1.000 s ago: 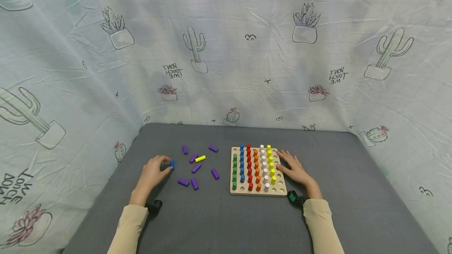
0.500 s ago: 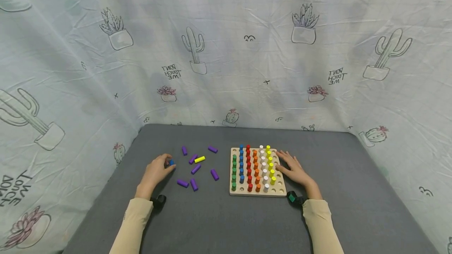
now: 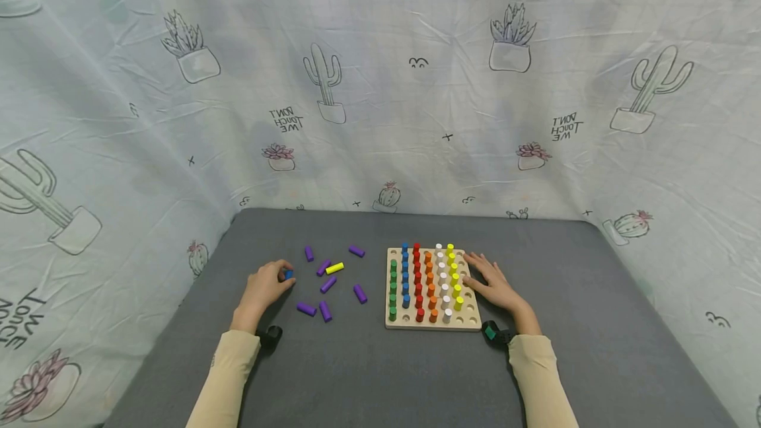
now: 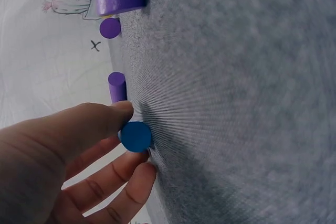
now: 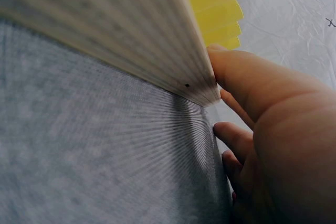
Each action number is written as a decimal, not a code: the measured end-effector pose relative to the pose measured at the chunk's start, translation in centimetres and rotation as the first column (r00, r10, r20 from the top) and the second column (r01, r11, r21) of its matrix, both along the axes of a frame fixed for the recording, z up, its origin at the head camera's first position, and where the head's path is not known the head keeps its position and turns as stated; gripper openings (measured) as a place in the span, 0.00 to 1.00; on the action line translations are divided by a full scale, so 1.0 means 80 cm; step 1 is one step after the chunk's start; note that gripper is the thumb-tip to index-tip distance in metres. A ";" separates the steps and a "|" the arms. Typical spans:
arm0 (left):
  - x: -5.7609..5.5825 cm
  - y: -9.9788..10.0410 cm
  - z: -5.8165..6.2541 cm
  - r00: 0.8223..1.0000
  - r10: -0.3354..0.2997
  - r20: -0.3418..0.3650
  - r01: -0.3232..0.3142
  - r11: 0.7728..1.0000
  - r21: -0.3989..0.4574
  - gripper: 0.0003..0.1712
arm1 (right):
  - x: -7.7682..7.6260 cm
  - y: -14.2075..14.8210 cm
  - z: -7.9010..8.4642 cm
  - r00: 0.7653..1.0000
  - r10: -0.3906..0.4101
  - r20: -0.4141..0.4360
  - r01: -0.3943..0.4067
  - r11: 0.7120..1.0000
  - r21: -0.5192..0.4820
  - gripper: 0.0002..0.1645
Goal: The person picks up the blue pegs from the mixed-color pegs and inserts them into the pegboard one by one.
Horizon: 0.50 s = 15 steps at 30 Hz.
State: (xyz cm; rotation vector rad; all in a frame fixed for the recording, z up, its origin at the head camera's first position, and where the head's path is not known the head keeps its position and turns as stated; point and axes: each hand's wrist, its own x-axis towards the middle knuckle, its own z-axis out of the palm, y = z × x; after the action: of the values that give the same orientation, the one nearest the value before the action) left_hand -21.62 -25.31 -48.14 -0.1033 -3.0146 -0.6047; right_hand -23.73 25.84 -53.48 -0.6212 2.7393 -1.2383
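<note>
My left hand (image 3: 263, 288) is at the left of the table, pinching a blue peg (image 4: 136, 136) between thumb and fingers. The peg lies low over the cloth, its round end facing the left wrist camera; in the head view the fingers cover most of it. My right hand (image 3: 498, 289) rests at the right edge of a wooden pegboard (image 3: 434, 327), its thumb on the board's top edge and its other fingers extended loosely beside it. Rows of green, blue, red, orange, white and yellow pegs (image 3: 454, 279) stand upright in the board.
Several purple pegs (image 3: 359, 293) lie scattered between the left hand and the board, with one loose yellow peg (image 3: 335, 268) among them. A grey cloth covers the table (image 3: 368, 375). A printed curtain (image 3: 380, 84) hangs behind and at both sides.
My left hand has shifted slightly right and its fingers have come further over the blue peg, covering more of it. The right hand stays at the board's edge.
</note>
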 end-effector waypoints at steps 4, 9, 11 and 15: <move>-0.001 0.000 0.000 1.000 0.009 0.007 -0.009 1.000 0.010 0.13 | -0.001 0.000 -0.001 1.000 0.004 -0.002 -0.004 1.000 -0.003 0.36; -0.001 0.003 0.004 1.000 -0.010 -0.027 0.011 1.000 0.025 0.12 | -0.001 0.000 -0.002 1.000 -0.001 0.004 0.001 1.000 0.000 0.36; -0.001 0.005 0.006 0.999 -0.017 -0.042 0.019 0.999 0.031 0.12 | -0.001 0.000 -0.001 1.000 -0.005 0.007 0.005 1.000 0.002 0.36; 0.000 0.012 0.010 0.999 -0.021 -0.050 0.023 0.999 0.044 0.12 | -0.001 0.000 0.000 1.000 -0.006 0.009 0.006 1.000 0.001 0.36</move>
State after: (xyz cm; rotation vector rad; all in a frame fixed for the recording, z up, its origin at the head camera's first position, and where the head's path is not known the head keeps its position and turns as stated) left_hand -21.63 -24.37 -47.33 -0.1474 -2.9547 -0.6603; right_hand -23.79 25.81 -53.46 -0.6069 2.7365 -1.2372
